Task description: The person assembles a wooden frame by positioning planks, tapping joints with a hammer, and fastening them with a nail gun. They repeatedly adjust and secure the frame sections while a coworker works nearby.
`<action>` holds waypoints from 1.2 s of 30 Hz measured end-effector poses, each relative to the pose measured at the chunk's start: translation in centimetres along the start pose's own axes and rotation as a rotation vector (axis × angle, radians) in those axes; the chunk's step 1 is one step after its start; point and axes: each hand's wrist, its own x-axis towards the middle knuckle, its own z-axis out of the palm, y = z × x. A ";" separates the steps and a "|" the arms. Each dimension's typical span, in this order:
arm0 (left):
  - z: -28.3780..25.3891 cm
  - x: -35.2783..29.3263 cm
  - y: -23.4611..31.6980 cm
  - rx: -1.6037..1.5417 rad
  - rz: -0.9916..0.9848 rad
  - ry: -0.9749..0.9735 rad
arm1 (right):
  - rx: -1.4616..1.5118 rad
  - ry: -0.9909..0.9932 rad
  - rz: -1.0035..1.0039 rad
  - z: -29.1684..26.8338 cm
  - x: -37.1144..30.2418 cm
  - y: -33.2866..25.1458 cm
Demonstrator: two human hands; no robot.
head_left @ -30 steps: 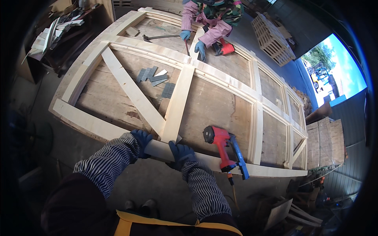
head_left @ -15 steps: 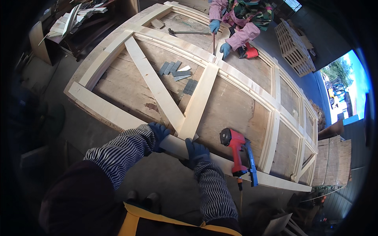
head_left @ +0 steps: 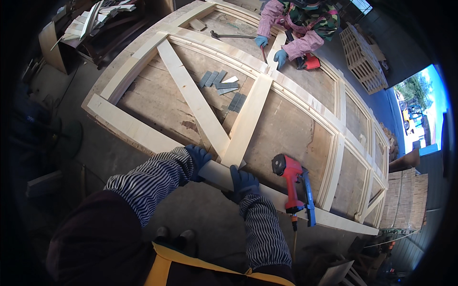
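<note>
My left hand (head_left: pixel 197 162) in a dark blue glove curls over the near edge board (head_left: pixel 215 174) of a large wooden frame. A little to the right, my gloved right hand (head_left: pixel 244 183) grips that same board, its thumb up by the joint. Between and just beyond my hands, a cross board (head_left: pixel 250 117) and a diagonal board (head_left: pixel 194 100) meet at the edge board. A red and black nail gun (head_left: pixel 292 183) lies on the edge board to the right of my right hand, its hose hanging down.
Several grey strips of nails or staples (head_left: pixel 224 86) lie inside the frame. Across it, a co-worker's gloved hands (head_left: pixel 280 58) hold a thin rod near a board; a hammer (head_left: pixel 234 35) and another red nail gun (head_left: pixel 310 61) lie close by. Scrap wood (head_left: pixel 93 21) is piled far left.
The view has shifted slightly, so the frame sits a little further right and lower. Both my hands stay on the edge board. The co-worker's hands have moved slightly.
</note>
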 end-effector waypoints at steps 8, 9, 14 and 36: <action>0.5 0.4 0.0 -0.006 -0.018 -0.008 | 0.008 -0.071 0.025 0.2 0.2 0.2; 0.5 0.3 0.0 -0.009 -0.018 -0.001 | 0.007 -0.074 0.030 0.2 0.2 0.2; 0.1 0.0 0.0 0.007 0.007 0.020 | -0.014 -0.017 0.014 -0.1 0.0 0.0; -0.1 -0.1 -0.1 -0.017 0.030 0.025 | -0.019 -0.040 0.026 0.2 0.0 0.0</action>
